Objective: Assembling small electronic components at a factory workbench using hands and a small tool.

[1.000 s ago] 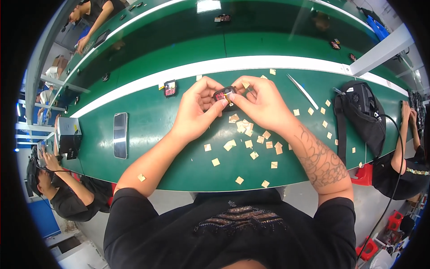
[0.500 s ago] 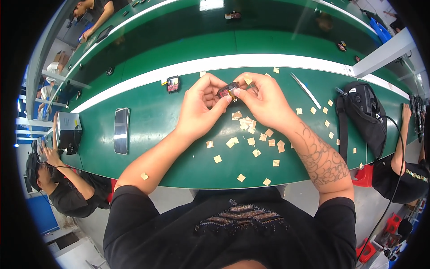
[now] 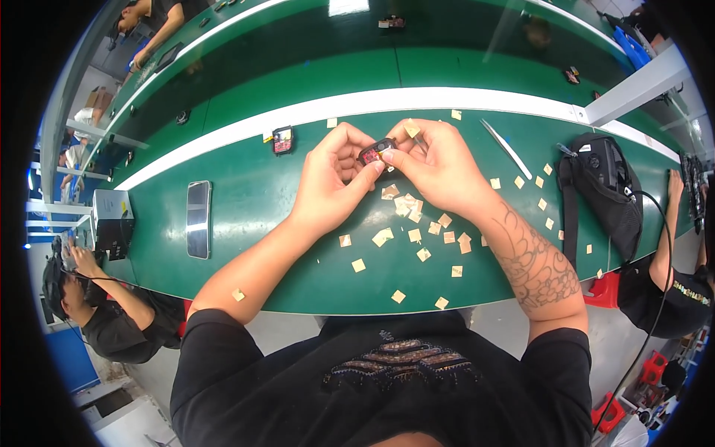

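Note:
Above the far part of the green table, both hands hold a small black watch-like case (image 3: 372,155) with red and dark parts inside. My left hand (image 3: 334,170) grips its left side, thumb at the lower edge and the other fingers curled behind. My right hand (image 3: 439,160) pinches its right side, the thumb pressed on its face. A small yellowish square sticker (image 3: 411,132) clings to my right index finger. The fingers cover part of the case. Below the hands, several similar square stickers (image 3: 406,205) lie scattered. Another sticker (image 3: 238,295) is stuck on my left forearm.
Left of my hands lie a second black case (image 3: 282,140) and a phone (image 3: 198,220). A thin pale pointed tool (image 3: 508,149) and a black bag (image 3: 607,190) with a cable are on the right. A white rail (image 3: 357,103) crosses beyond. People sit at both sides.
The case has tilted slightly in my fingers, so more of its red inside shows. Both hands keep their hold. The view has shifted slightly, moving the table things a little left.

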Demonstrator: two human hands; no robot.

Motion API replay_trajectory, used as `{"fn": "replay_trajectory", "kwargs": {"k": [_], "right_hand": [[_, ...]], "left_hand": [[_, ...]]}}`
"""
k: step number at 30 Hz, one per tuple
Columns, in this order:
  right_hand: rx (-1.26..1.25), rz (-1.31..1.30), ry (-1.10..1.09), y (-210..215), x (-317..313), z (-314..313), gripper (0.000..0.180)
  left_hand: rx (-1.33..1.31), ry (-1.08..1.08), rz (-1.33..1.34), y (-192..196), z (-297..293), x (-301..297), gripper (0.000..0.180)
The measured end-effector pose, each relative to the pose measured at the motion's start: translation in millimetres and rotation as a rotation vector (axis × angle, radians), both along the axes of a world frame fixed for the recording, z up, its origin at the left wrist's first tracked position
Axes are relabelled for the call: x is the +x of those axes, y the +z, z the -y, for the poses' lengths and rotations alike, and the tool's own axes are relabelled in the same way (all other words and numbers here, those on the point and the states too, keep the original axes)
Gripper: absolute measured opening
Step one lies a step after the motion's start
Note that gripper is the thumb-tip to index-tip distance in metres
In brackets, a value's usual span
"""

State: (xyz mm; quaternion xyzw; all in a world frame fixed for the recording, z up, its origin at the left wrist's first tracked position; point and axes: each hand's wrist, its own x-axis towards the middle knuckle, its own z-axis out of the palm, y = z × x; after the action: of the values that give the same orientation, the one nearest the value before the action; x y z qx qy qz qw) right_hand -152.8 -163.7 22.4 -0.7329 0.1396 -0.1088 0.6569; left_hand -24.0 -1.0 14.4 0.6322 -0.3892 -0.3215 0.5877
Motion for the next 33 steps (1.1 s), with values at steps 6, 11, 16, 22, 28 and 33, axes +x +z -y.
{"fn": "replay_trajectory", "kwargs": {"k": [6,11,16,22,28,33], "right_hand": [[-0.123,0.209,-0.164,-30,4,9,0.011],[-0.568,0.232,-0.426,-5,4,9,0.026],[-0.612,0.289,-0.554,-6,-5,28,0.032],[-0.593,0.450,-0.628,-7,-8,33,0.030],[-0.750,0.853,-0.464,0,-21,45,0.015],[-0.731,0.950,-0.445,4,-26,57,0.012]], "left_hand": [[0.042,-0.034,0.020,1,16,1,0.018],[0.097,0.035,0.291,-3,59,58,0.014],[0.287,-0.080,0.470,5,177,96,0.015],[0.563,-0.065,1.594,-8,274,96,0.039],[0.513,-0.449,1.437,68,387,-7,0.047],[0.004,-0.570,0.991,-29,484,-62,0.060]]}}
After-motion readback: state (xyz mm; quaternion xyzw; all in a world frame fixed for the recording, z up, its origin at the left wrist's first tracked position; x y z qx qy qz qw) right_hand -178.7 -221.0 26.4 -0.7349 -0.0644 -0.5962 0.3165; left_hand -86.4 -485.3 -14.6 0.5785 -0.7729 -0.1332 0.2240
